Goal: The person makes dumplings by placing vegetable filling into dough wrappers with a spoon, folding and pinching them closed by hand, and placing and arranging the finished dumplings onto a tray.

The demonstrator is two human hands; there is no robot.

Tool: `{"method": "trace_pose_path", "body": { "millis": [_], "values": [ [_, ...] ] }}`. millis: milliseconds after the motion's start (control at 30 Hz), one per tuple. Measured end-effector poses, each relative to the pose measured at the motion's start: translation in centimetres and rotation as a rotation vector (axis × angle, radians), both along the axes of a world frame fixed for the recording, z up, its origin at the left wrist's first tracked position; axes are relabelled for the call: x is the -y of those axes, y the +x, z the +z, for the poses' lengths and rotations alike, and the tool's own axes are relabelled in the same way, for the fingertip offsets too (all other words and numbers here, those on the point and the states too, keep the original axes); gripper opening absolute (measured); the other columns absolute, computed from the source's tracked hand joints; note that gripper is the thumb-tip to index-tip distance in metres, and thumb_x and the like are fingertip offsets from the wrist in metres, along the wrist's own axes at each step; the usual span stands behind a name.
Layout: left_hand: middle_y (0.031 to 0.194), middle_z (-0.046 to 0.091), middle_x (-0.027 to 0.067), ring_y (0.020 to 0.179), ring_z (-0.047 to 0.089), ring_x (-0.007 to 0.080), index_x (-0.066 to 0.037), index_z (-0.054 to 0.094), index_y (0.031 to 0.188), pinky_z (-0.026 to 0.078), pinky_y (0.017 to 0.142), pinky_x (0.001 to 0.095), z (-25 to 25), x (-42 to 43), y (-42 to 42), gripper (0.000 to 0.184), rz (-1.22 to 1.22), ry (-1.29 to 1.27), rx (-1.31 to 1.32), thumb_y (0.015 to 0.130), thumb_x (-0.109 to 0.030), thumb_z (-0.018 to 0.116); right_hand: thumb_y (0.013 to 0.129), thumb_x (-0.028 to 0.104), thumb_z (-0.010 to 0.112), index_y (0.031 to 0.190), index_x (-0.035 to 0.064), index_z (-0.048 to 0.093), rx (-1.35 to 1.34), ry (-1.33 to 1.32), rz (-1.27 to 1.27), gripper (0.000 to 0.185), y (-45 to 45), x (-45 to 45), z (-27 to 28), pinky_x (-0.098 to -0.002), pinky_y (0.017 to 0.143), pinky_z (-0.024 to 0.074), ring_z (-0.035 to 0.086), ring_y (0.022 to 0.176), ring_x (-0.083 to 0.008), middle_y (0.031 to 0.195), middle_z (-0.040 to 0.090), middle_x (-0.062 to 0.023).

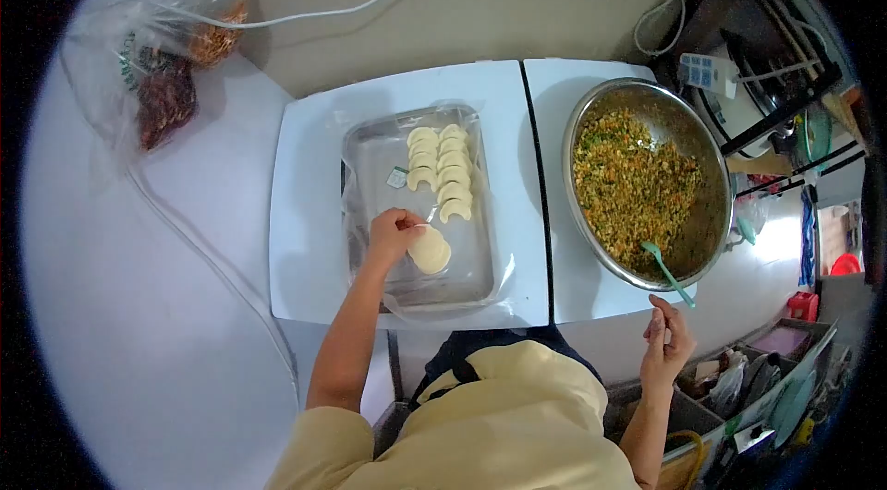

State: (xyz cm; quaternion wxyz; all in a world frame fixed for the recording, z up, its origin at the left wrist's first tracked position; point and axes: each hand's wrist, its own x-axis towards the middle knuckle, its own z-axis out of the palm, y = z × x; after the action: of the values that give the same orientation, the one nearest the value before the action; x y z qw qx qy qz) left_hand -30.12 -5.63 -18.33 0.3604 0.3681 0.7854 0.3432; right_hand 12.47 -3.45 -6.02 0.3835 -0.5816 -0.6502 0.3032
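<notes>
Left hand (397, 233): fingers pinching wrapper (431, 253) over tray (371, 153)
Right hand (667, 339): fingers half-curled, off table's (309, 213) near edge
Dumplings (453, 175): tray's far-right corner

No text can be read. The small green-and-white label (397, 178) in the tray (373, 157), beyond the left hand (395, 233), is illegible.

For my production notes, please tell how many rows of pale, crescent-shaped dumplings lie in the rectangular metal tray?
2. The shorter row stands left of the longer row, both starting near the far edge of the tray. No row looks hidden.
</notes>
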Motion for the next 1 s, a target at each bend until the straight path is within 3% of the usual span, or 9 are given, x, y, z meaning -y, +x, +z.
{"method": "trace_pose_path", "body": {
  "millis": [133,267,333,467,533,633,733,967,1000],
  "values": [
    [0.080,0.062,0.0033,0.069,0.057,0.0132,-0.005,0.070,0.082,0.046,0.063,0.0243,0.0,1.5,-0.2,0.014,-0.142,0.187,-0.225,0.069,-0.002,0.072,0.095,0.018,0.052,0.102,-0.0005,0.066,-0.001,-0.027,-0.011,0.024,0.0,0.2,0.2,-0.0221,0.050,0.0354,0.042,0.054,-0.0059,0.063,0.048,0.0011],
    [0.080,0.062,0.0046,0.068,0.057,0.0176,-0.005,0.069,0.076,0.046,0.063,0.0272,2.7,2.6,0.5,0.007,-0.151,0.202,-0.142,0.070,-0.002,0.071,0.095,0.018,0.052,0.102,-0.0005,0.066,-0.021,-0.045,-0.027,0.025,0.1,0.3,0.1,-0.0223,0.050,0.0361,0.043,0.055,-0.0060,0.063,0.048,0.0013],
    [0.085,0.064,0.0067,0.075,0.060,0.0224,-0.005,0.067,0.081,0.047,0.069,0.0311,2.2,3.0,0.0,0.009,-0.280,0.355,-0.465,0.072,-0.003,0.069,0.095,0.019,0.052,0.102,-0.0006,0.066,-0.007,-0.054,-0.026,0.025,-0.1,0.3,0.0,-0.0225,0.051,0.0364,0.043,0.055,-0.0061,0.063,0.048,0.0014],
    [0.095,0.063,0.0099,0.084,0.060,0.0244,-0.004,0.062,0.092,0.048,0.077,0.0355,1.7,2.5,0.5,0.023,-0.257,0.392,-0.518,0.071,-0.009,0.071,0.093,0.015,0.053,0.100,-0.0004,0.067,0.030,-0.100,0.087,0.022,-2.0,0.8,0.0,-0.0230,0.051,0.0389,0.045,0.054,-0.0068,0.064,0.052,-0.0006],
    [0.099,0.064,0.0125,0.087,0.061,0.0277,-0.003,0.058,0.097,0.048,0.079,0.0372,2.8,2.1,1.5,0.034,-0.011,0.025,-0.083,0.068,-0.012,0.074,0.090,0.010,0.056,0.099,0.0010,0.067,0.056,-0.064,0.216,0.017,-3.7,1.1,0.0,-0.0235,0.050,0.0413,0.050,0.053,-0.0093,0.066,0.058,-0.0053],
    [0.098,0.064,0.0142,0.086,0.063,0.0275,-0.002,0.061,0.095,0.049,0.078,0.0357,3.6,2.2,2.3,0.036,-0.095,0.026,-0.233,0.066,-0.015,0.076,0.083,0.003,0.057,0.095,0.0028,0.067,0.104,-0.086,0.406,0.016,-6.1,1.3,0.2,-0.0317,0.059,0.0495,0.061,0.059,-0.0253,0.077,0.066,-0.0144],
    [0.097,0.064,0.0152,0.086,0.063,0.0274,-0.002,0.063,0.095,0.049,0.076,0.0339,2.5,3.1,2.2,0.036,-0.119,-0.016,-0.194,0.065,-0.015,0.077,0.082,0.003,0.058,0.093,0.0021,0.067,0.089,0.033,0.571,0.014,-9.3,0.9,0.0,-0.0357,0.061,0.0500,0.061,0.061,-0.0294,0.078,0.066,-0.0143],
    [0.097,0.064,0.0137,0.089,0.062,0.0201,-0.001,0.061,0.099,0.048,0.075,0.0314,3.1,5.2,2.7,0.034,-0.004,-0.031,0.013,0.069,-0.012,0.072,0.084,0.005,0.059,0.096,-0.0009,0.064,-0.032,-0.169,0.711,0.015,-16.0,-0.1,-3.1,-0.0333,0.063,0.0483,0.061,0.068,-0.0281,0.080,0.064,-0.0148],
    [0.102,0.063,0.0134,0.092,0.061,0.0196,0.000,0.060,0.104,0.049,0.077,0.0315,2.8,5.6,2.7,0.036,0.070,-0.011,0.112,0.073,-0.013,0.071,0.084,0.004,0.059,0.097,-0.0005,0.064,-0.070,-0.261,0.702,0.015,-17.0,-0.3,-3.2,-0.0296,0.060,0.0443,0.055,0.067,-0.0208,0.078,0.059,-0.0109]
  ]
}}
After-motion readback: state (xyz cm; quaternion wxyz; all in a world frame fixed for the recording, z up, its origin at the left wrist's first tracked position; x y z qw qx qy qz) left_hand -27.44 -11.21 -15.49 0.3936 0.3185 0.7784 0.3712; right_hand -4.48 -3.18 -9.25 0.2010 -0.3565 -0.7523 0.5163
